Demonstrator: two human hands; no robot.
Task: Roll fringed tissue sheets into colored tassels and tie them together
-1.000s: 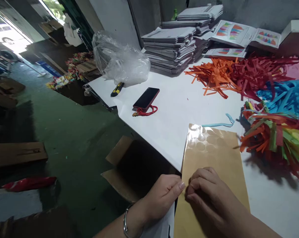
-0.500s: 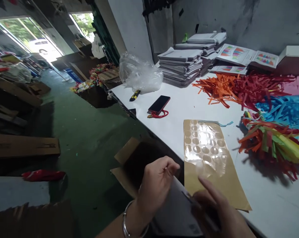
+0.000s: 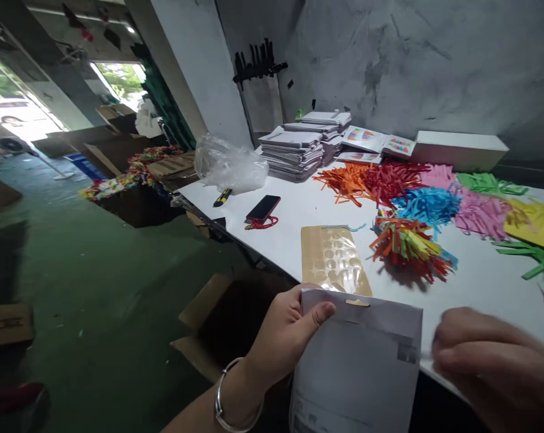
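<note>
My left hand [image 3: 286,334], with a silver bangle at the wrist, grips the upper left corner of a white packet [image 3: 353,367], thumb on its front face. The packet is held upright; a hang slot is cut near its top edge and a small dark printed square sits at its right side. My right hand [image 3: 484,355] is just right of the packet, blurred, its fingers curled together; what they pinch, if anything, is too smeared to make out. Behind the packet lies a brown backing sheet with round clear stickers [image 3: 333,255], its lower part hidden.
Paper tassels in orange [image 3: 346,183], blue [image 3: 428,204] and other colours lie on the white table [image 3: 290,243]. Further left are a phone [image 3: 263,208], a cutter knife [image 3: 222,197], a plastic bag [image 3: 231,165] and stacked packets [image 3: 294,153]. An open carton [image 3: 204,304] stands below the table edge.
The white packet has come up into view in front of the sticker sheet, held by my left hand. My right hand has moved right, off the sticker sheet's side. The view has turned right.
</note>
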